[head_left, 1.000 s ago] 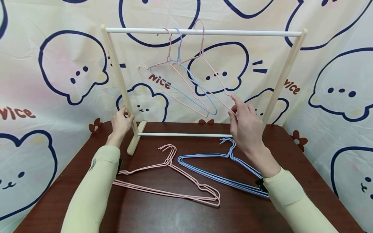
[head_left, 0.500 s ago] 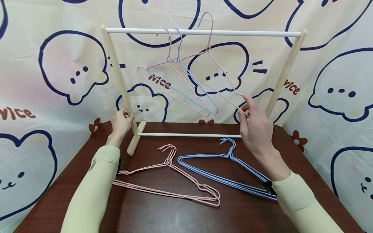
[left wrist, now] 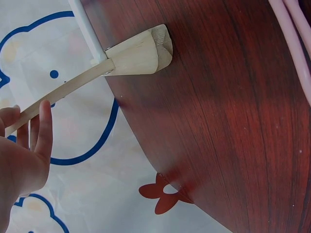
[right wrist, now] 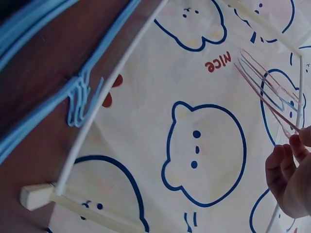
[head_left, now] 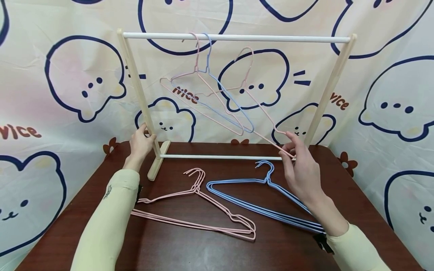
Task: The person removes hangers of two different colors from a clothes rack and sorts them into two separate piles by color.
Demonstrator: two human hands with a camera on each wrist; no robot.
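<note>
In the head view my left hand grips the left wooden post of a small rack, low down near its foot. My right hand pinches the lower right corner of a pink clothes hanger. That hanger is tilted, and its hook sits below the white top rail, apart from it. Left of it, another pink hanger and a blue hanger hang from the rail. The left wrist view shows the left fingers round the post. In the right wrist view the right hand is partly cut off.
Several pink hangers lie stacked on the brown table, left of several stacked blue hangers. A white lower bar joins the rack's posts near the table. Behind stands a bear-patterned cloth.
The pink hanger in my right hand has risen off the top rail, then dropped below it, moving right overall. My left hand has stayed on the post.
</note>
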